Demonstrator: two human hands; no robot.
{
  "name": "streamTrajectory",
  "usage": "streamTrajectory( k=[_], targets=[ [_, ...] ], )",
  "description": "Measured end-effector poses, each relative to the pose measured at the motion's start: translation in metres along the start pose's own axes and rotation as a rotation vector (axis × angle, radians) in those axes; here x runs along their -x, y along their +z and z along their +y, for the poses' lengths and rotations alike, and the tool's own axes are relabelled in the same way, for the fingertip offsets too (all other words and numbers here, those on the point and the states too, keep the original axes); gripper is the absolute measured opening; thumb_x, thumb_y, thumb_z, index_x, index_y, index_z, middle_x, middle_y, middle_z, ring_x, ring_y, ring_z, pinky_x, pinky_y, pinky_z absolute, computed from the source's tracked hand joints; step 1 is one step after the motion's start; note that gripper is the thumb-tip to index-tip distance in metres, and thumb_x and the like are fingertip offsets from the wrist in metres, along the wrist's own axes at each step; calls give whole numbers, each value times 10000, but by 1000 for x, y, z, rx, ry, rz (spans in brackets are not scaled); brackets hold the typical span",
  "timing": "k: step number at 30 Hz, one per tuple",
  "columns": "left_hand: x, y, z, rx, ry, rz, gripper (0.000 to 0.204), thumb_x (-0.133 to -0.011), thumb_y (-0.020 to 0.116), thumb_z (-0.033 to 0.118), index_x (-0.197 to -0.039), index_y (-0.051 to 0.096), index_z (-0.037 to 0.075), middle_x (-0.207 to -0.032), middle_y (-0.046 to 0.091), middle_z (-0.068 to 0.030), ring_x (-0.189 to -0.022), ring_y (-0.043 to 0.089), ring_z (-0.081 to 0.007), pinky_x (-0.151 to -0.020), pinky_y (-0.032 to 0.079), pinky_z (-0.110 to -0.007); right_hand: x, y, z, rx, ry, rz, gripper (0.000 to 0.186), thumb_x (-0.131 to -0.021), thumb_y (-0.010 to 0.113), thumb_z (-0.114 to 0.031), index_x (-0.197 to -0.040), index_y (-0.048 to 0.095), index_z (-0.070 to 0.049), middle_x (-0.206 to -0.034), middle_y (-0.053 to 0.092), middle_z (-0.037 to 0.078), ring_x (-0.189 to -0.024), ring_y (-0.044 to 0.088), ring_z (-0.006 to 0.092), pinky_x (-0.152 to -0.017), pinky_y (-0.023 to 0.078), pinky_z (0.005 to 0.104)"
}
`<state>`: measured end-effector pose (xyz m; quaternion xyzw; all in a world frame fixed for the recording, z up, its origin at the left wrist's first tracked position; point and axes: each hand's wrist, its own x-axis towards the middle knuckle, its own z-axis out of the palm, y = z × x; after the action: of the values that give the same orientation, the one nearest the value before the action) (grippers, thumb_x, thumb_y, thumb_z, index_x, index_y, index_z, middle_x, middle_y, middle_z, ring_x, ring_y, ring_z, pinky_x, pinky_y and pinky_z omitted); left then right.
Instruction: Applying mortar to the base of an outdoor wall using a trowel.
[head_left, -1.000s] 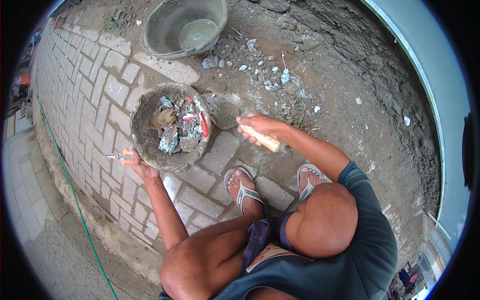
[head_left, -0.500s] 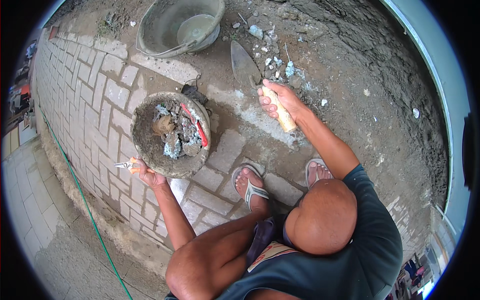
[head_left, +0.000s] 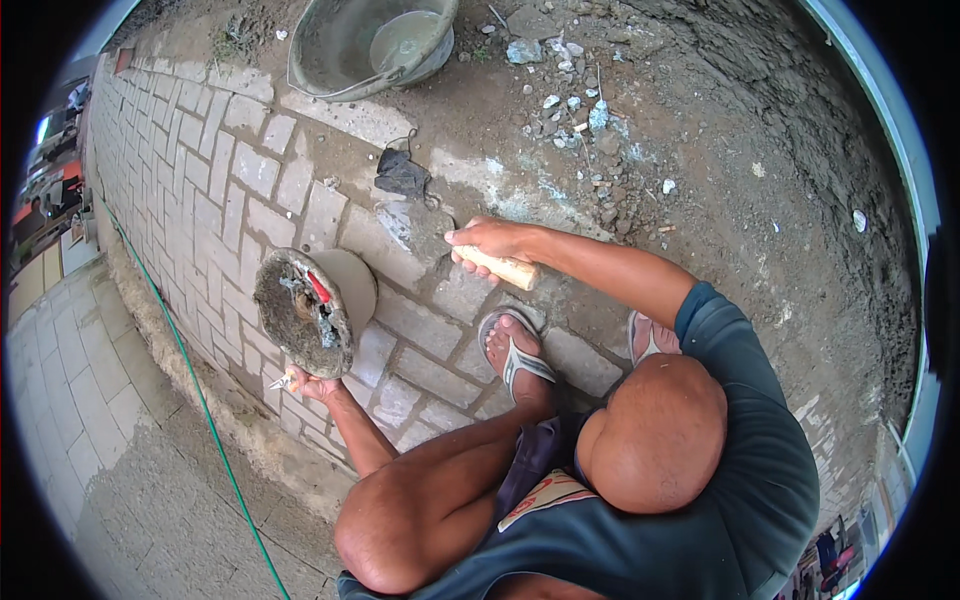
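My right hand (head_left: 487, 247) is closed round the pale wooden handle (head_left: 512, 272) of a trowel, whose grey blade (head_left: 408, 226) points left, low over the paving. Left of it, a mortar-crusted bucket (head_left: 362, 285) tips over to the left, its mouth turned away from me. Inside lie rubble chunks (head_left: 326, 328) and a red-handled tool (head_left: 318, 287). My left hand (head_left: 318, 386) is at the bucket's near rim, with pliers (head_left: 285, 381) in its fingers, jaws pointing left. Whether that hand also grips the rim is partly hidden.
A larger bucket (head_left: 335, 60) with grey water stands at the far side. A dark crumpled cloth (head_left: 402, 175) lies on the paving (head_left: 250, 170). Stones and rubble (head_left: 598, 118) are scattered on the dirt at right. A green hose (head_left: 190, 375) runs along the left.
The smaller bucket has gone from nearly upright to tilted leftward. My right hand has brought the trowel left and nearer, away from the rubble. My left hand has lowered slightly with the pliers.
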<state>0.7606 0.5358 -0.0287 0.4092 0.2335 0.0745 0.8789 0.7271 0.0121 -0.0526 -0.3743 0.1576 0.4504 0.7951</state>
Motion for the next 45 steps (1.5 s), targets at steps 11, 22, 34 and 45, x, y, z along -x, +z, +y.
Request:
streamTrajectory(
  k=[11, 22, 34, 45],
  targets=[
    [11, -20, 13, -53, 139, 155, 325, -908, 617, 153, -1217, 540, 90, -1235, 588, -134, -1146, 553, -316, -1019, 422, -538, 20, -15, 8, -734, -422, 259, 365, -971, 484, -432, -942, 514, -69, -674, 519, 19, -487, 494, 122, -406, 443, 291],
    [-3, -1, 18, -86, 98, 166, 582, -832, 601, 89, -1375, 418, 196, -1182, 579, -91, -1124, 561, -295, -1005, 444, -499, 138, 20, -100, 486, 88, 373, 448, -991, 442, -446, -912, 511, -11, -665, 509, 28, -485, 508, 115, -395, 432, 281],
    [-52, 64, 27, -96, 7, -202, 396, -898, 579, 190, -1229, 499, -13, -1188, 599, -182, -1078, 594, -322, -974, 459, -476, 68, 24, -69, -19, -93, 593, 364, -991, 462, -380, -914, 530, -31, -691, 519, 29, -519, 501, 135, -433, 446, 300],
    [-47, 70, 29, -182, -25, -119, 372, -830, 628, 99, -1183, 515, 72, -1108, 612, -124, -1019, 609, -281, -937, 489, -432, -55, -20, -206, -120, -477, 697, 353, -983, 466, -338, -794, 528, -45, -639, 516, 40, -480, 502, 156, -421, 461, 330]
  ],
)
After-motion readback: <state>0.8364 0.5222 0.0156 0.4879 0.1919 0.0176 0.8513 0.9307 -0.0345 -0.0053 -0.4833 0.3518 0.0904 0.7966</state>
